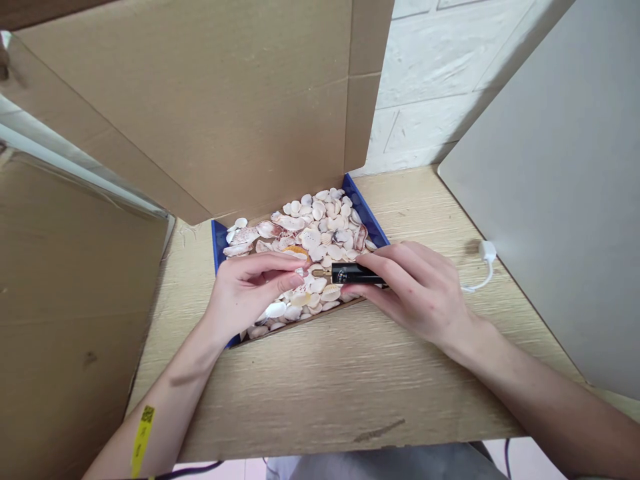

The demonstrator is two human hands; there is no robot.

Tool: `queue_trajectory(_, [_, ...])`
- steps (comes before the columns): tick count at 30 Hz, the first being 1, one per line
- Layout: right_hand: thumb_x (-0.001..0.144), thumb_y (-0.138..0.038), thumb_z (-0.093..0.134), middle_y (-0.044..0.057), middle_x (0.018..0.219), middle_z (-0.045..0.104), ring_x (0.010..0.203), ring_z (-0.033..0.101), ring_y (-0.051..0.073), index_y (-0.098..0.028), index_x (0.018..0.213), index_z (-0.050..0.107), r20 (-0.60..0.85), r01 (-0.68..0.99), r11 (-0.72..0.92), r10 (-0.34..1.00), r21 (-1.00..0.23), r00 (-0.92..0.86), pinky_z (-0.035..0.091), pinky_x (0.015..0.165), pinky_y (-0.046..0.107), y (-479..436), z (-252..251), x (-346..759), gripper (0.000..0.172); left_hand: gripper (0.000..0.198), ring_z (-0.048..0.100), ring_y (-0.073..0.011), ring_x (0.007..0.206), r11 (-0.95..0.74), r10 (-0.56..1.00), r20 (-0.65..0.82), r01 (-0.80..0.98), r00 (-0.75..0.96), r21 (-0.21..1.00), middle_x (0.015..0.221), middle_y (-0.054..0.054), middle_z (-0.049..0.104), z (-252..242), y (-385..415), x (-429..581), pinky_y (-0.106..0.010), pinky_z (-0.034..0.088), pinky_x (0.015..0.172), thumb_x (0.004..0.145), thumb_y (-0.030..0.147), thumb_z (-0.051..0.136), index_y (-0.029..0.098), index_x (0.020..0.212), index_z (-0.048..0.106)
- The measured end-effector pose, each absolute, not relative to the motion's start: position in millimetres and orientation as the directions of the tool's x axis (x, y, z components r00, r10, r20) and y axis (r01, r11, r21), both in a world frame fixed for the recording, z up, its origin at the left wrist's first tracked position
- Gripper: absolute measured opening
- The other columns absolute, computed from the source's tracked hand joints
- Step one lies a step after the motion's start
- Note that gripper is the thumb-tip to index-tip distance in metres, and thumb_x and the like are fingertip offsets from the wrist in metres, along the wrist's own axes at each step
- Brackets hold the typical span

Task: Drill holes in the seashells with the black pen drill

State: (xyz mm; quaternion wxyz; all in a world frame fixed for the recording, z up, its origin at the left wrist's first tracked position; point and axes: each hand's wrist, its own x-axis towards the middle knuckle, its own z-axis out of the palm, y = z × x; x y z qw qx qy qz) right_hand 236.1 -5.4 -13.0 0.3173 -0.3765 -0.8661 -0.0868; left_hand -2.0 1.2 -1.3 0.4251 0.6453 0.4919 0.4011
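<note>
Between the thumb and fingers of my left hand (253, 283) is a small whitish seashell (300, 272), mostly hidden by the fingertips. My right hand (417, 290) is wrapped round a black mini electric drill (357, 273) with a brass-coloured chuck and tip. The drill lies level and its tip points left at the pinched shell; whether they touch I cannot tell. Both hands are over a shallow blue-sided box (367, 210) full of loose seashells (330, 213). One larger shell (311, 238) among them has several small holes.
A tall cardboard panel (240, 100) rises behind the box. Another cardboard piece (75, 280) stands at the left, and a grey board (555, 187) leans at the right. A white plug with a cable (487, 252) is by that board. Pale wooden tabletop (310, 387) extends in front.
</note>
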Motion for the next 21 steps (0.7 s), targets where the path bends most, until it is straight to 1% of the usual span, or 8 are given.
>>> queue_trajectory(4, [0.084, -0.043, 0.058, 0.003, 0.072, 0.062, 0.061, 0.055, 0.013, -0.014, 0.093, 0.055, 0.574, 0.699, 0.703, 0.627, -0.127, -0.526, 0.040, 0.054, 0.026, -8, -14, 232, 0.030, 0.020, 0.070, -0.0140, 0.081, -0.168, 0.973, 0.112, 0.285, 0.203, 0.944, 0.088, 0.001, 0.075, 0, 1, -1, -0.024, 0.058, 0.074, 0.070, 0.011, 0.074, 0.026, 0.083, 0.075])
queue_trajectory(6, [0.085, -0.045, 0.055, 0.000, 0.067, 0.058, 0.056, 0.052, 0.011, -0.014, 0.091, 0.056, 0.527, 0.682, 0.713, 0.647, -0.161, -0.552, 0.038, 0.051, 0.025, -10, -15, 229, 0.031, 0.021, 0.070, -0.0148, 0.082, -0.184, 0.961, 0.107, 0.303, 0.255, 0.935, 0.087, 0.001, 0.076, 0, 1, 0, -0.025, 0.057, 0.074, 0.069, 0.012, 0.074, 0.028, 0.083, 0.075])
queue_trajectory(8, [0.085, -0.046, 0.055, -0.001, 0.064, 0.056, 0.054, 0.050, 0.011, -0.014, 0.090, 0.057, 0.512, 0.676, 0.714, 0.656, -0.182, -0.555, 0.036, 0.050, 0.025, -12, -16, 227, 0.032, 0.022, 0.070, -0.0148, 0.082, -0.196, 0.956, 0.110, 0.315, 0.272, 0.929, 0.087, 0.001, 0.076, 0, 1, 0, -0.025, 0.057, 0.075, 0.068, 0.013, 0.075, 0.029, 0.084, 0.075])
queue_trajectory(15, [0.085, -0.046, 0.055, -0.001, 0.065, 0.056, 0.054, 0.049, 0.010, -0.013, 0.090, 0.057, 0.513, 0.665, 0.718, 0.658, -0.206, -0.551, 0.035, 0.050, 0.024, -12, -18, 225, 0.033, 0.024, 0.070, -0.0153, 0.084, -0.228, 0.946, 0.135, 0.306, 0.295, 0.925, 0.088, 0.002, 0.076, -2, 0, 0, -0.026, 0.057, 0.078, 0.070, 0.012, 0.074, 0.029, 0.087, 0.074])
queue_trajectory(21, [0.086, -0.046, 0.053, -0.001, 0.064, 0.055, 0.053, 0.047, 0.010, -0.015, 0.090, 0.056, 0.534, 0.661, 0.721, 0.650, -0.207, -0.542, 0.035, 0.050, 0.023, -13, -19, 223, 0.032, 0.025, 0.071, -0.0156, 0.084, -0.292, 0.929, 0.202, 0.280, 0.309, 0.914, 0.089, 0.001, 0.076, -4, -1, 1, -0.026, 0.058, 0.077, 0.070, 0.008, 0.072, 0.027, 0.086, 0.075])
